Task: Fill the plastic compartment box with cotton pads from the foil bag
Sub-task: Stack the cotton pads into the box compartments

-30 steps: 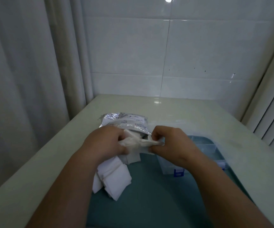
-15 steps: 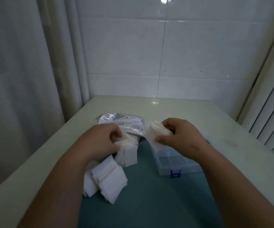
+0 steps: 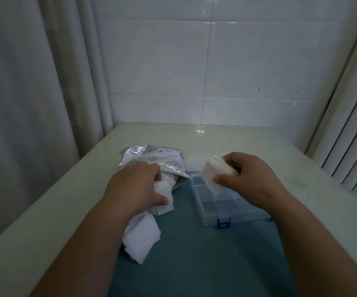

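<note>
Nearest the worktop's front edge, on a teal mat, a loose heap of white cotton pads lies beside the left forearm. Just beyond, the left hand presses down on more pads spilling from the mouth of the foil bag, fingers curled over them. To the right, the right hand pinches a small stack of pads above the clear plastic compartment box, its blue latch facing front. Behind, white wall tiles meet the worktop's far edge.
</note>
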The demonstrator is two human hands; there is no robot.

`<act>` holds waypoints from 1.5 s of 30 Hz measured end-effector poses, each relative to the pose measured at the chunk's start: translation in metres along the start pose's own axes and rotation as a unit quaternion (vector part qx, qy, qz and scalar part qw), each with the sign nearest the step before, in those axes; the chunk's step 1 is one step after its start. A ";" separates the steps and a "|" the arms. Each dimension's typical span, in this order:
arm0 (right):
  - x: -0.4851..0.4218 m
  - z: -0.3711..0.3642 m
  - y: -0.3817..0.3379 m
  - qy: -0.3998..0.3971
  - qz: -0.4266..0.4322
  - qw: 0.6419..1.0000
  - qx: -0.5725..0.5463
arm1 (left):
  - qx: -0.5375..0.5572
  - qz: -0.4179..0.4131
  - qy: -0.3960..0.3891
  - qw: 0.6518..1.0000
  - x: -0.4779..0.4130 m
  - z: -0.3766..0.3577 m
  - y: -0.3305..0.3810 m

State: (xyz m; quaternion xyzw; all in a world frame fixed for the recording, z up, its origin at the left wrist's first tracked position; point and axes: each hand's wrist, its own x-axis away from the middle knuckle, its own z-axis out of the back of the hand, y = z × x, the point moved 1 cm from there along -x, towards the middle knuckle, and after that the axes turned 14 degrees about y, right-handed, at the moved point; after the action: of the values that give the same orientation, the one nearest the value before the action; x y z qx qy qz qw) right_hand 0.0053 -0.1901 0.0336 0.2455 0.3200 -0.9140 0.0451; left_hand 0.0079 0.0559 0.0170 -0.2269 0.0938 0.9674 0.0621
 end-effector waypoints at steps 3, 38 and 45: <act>-0.001 0.004 0.004 -0.004 -0.006 1.000 0.011 | 0.000 0.001 -0.017 1.000 -0.001 -0.002 0.001; 0.001 0.015 0.011 -0.059 -0.243 0.912 -0.325 | 0.329 0.108 0.080 0.935 -0.021 0.018 0.047; 0.001 0.013 0.006 -0.060 -0.214 0.908 -0.354 | 0.399 0.142 0.056 0.904 -0.015 -0.003 0.061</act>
State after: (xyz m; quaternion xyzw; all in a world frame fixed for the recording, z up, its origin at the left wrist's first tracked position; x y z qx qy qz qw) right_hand 0.0006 -0.2026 0.0391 0.0834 0.6644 -0.7411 -0.0483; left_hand 0.0124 -0.0058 0.0306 -0.2214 0.5066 0.8333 0.0037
